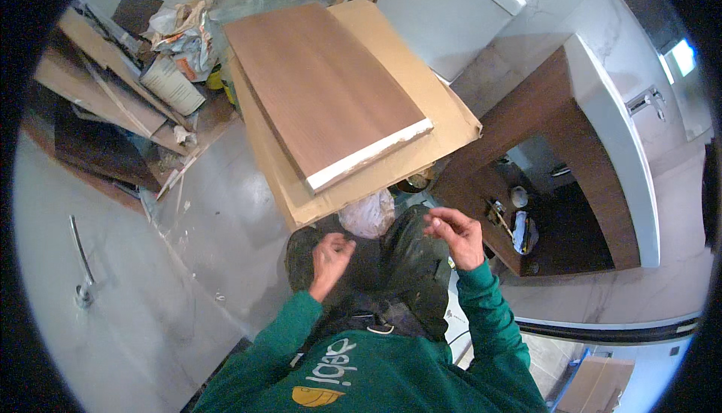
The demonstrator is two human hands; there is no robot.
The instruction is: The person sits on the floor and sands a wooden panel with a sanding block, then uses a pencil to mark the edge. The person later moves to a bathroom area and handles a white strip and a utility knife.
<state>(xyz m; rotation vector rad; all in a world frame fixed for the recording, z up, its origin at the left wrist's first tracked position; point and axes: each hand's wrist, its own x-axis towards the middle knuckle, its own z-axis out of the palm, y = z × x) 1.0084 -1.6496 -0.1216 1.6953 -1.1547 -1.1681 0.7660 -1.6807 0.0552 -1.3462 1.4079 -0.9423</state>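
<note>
A brown wood-grain board (pixel 331 89) lies flat on a sheet of cardboard (pixel 444 112) in front of me. The board's near edge is pale and whitish. Above my left thigh, my left hand (pixel 331 262) is closed, its fingers curled toward the thumb. My right hand (pixel 457 238) is raised over the right thigh, thumb and fingers drawn together in a pinch. Anything held in either hand is too small or hidden to make out. Both hands are apart from the board. A crumpled pale plastic bag (pixel 368 214) shows between my knees, under the cardboard's near edge.
A brown vanity cabinet (pixel 526 104) with a white basin (pixel 613 127) stands at the right; small items sit on its open shelf. A white toilet tank (pixel 444 14) is behind the cardboard. Wood offcuts (pixel 98 89) and a crumpled sack (pixel 184 37) are piled at the far left.
</note>
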